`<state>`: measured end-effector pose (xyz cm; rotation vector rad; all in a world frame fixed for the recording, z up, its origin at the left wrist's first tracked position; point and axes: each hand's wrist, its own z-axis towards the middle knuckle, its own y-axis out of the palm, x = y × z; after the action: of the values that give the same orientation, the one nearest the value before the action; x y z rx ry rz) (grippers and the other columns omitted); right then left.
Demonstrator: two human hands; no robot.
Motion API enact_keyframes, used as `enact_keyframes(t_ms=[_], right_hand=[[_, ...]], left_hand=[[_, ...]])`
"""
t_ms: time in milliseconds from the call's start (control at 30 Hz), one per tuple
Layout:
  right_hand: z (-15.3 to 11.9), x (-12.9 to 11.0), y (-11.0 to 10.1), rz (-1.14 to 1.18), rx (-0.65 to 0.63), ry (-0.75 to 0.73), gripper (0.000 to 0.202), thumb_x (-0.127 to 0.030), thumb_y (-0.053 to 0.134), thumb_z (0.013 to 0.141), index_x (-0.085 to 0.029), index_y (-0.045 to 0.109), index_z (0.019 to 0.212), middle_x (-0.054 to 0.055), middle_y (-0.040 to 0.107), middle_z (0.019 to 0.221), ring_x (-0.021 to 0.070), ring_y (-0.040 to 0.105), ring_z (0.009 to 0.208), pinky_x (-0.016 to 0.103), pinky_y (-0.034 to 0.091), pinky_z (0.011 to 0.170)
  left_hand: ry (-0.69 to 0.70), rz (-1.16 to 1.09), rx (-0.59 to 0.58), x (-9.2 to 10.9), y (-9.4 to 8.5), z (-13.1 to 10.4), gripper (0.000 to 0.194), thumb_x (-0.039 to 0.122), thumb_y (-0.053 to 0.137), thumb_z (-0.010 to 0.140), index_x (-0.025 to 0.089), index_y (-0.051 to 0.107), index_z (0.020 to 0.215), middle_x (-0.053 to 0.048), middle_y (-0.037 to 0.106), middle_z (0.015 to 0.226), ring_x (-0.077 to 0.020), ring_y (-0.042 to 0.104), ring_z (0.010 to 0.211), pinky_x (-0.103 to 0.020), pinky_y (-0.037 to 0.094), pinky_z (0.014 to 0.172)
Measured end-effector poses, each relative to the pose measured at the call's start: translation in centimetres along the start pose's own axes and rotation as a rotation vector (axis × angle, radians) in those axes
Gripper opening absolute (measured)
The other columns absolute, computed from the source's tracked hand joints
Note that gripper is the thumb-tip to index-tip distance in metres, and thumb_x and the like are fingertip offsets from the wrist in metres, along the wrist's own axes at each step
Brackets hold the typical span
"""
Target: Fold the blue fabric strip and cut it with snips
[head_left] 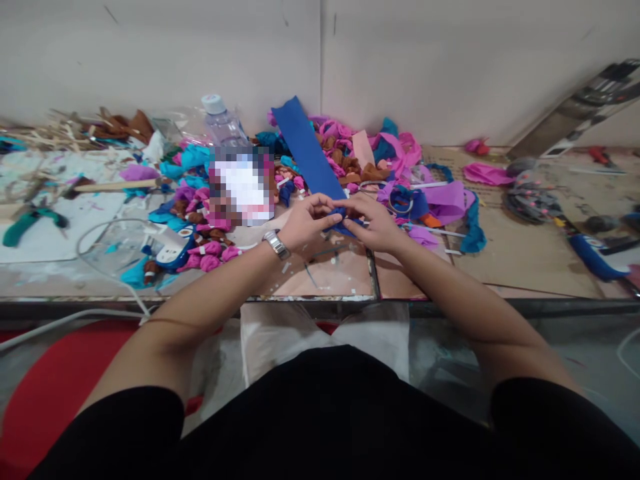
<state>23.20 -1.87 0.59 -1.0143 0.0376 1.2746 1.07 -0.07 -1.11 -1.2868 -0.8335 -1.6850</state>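
Observation:
A long blue strip of cloth (310, 150) slants from the back of the pile down to my hands at the middle of the table. My left hand (311, 223), with a metal watch on the wrist, pinches the near end of the strip. From the right, my right hand (373, 223) closes its fingers on the same gathered end. The fingertips of both hands meet there and partly cover the cloth. Around them lie knotted pieces of pink, purple, brown and teal cloth (395, 143).
A capped plastic bottle (223, 123) stands behind the pile. Left are green-handled pliers (25, 227), a wooden-handled hammer (117, 185), a blue-white device (175, 248) and a white cable (107, 273). A grey bundle (533, 197) lies right on cardboard (520, 257).

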Motion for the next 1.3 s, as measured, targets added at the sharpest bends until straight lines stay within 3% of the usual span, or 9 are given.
enact_keyframes(t_ms=[100, 233, 367, 467, 633, 1067, 1300], right_hand=[[0.1, 0.1, -0.1, -0.002, -0.03, -0.015, 0.037, -0.05, 0.059, 0.104, -0.023, 0.069, 0.127, 0.01, 0.069, 0.11, 0.0221, 0.064, 0.094, 0.038, 0.055, 0.085], [0.1, 0.6, -0.1, -0.011, 0.07, 0.01, 0.036, -0.051, 0.062, 0.102, -0.022, 0.068, 0.123, 0.01, 0.07, 0.114, 0.0237, 0.066, 0.097, 0.039, 0.056, 0.086], [0.0, 1.1, -0.1, -0.032, 0.221, 0.067, 0.039, -0.055, 0.067, 0.097, -0.023, 0.069, 0.12, 0.007, 0.071, 0.106, 0.0238, 0.066, 0.093, 0.04, 0.055, 0.083], [0.0, 1.0, 0.0, -0.037, 0.276, 0.077, 0.037, -0.054, 0.072, 0.095, -0.023, 0.071, 0.116, 0.005, 0.07, 0.099, 0.0215, 0.065, 0.086, 0.038, 0.054, 0.079], [0.0, 0.4, 0.1, -0.06, 0.227, 0.045, 0.035, -0.054, 0.074, 0.093, -0.024, 0.072, 0.112, 0.004, 0.072, 0.095, 0.0199, 0.064, 0.082, 0.036, 0.054, 0.078], [0.0, 0.2, 0.9, 0.223, 0.237, 0.181, 0.045, -0.062, 0.072, 0.093, -0.022, 0.067, 0.113, 0.003, 0.068, 0.101, 0.0157, 0.063, 0.08, 0.032, 0.054, 0.076], [0.1, 0.2, 0.7, 0.164, 0.242, 0.19, 0.048, -0.065, 0.07, 0.092, -0.022, 0.068, 0.114, 0.005, 0.071, 0.103, 0.0195, 0.066, 0.087, 0.036, 0.056, 0.082]], left_hand=[[-0.002, 0.042, -0.008, -0.2, 0.1, 0.0, 0.061, 0.061, 0.091, 0.071, 0.018, 0.062, 0.102, -0.002, 0.071, 0.086, -0.0126, 0.068, 0.078, -0.025, 0.052, 0.074], [0.094, 0.131, 0.137, -0.3, 0.1, 0.0, 0.062, 0.064, 0.091, 0.07, 0.02, 0.061, 0.103, -0.004, 0.068, 0.101, -0.0142, 0.065, 0.089, -0.026, 0.051, 0.079], [0.162, 0.247, 0.26, -0.1, -0.2, 0.0, 0.056, 0.068, 0.084, 0.077, 0.019, 0.057, 0.082, 0.001, 0.057, 0.08, -0.0114, 0.051, 0.07, -0.026, 0.043, 0.068], [0.153, 0.33, 0.258, 0.2, -0.1, -0.1, 0.055, 0.071, 0.08, 0.079, 0.018, 0.065, 0.076, 0.001, 0.053, 0.068, -0.0115, 0.045, 0.064, -0.028, 0.037, 0.063], [0.116, 0.309, 0.28, 0.5, 0.1, -0.2, 0.056, 0.072, 0.083, 0.074, 0.017, 0.075, 0.079, 0.0, 0.054, 0.064, -0.0115, 0.044, 0.061, -0.028, 0.034, 0.06], [0.015, -0.036, 0.207, -0.6, -0.1, 0.3, 0.045, 0.06, 0.09, 0.074, 0.019, 0.073, 0.082, 0.001, 0.058, 0.069, -0.0091, 0.051, 0.062, -0.025, 0.039, 0.06], [-0.035, 0.044, 0.183, -0.1, 0.1, 0.1, 0.053, 0.068, 0.087, 0.072, 0.018, 0.071, 0.079, 0.0, 0.061, 0.069, -0.0103, 0.051, 0.061, -0.026, 0.041, 0.06]])
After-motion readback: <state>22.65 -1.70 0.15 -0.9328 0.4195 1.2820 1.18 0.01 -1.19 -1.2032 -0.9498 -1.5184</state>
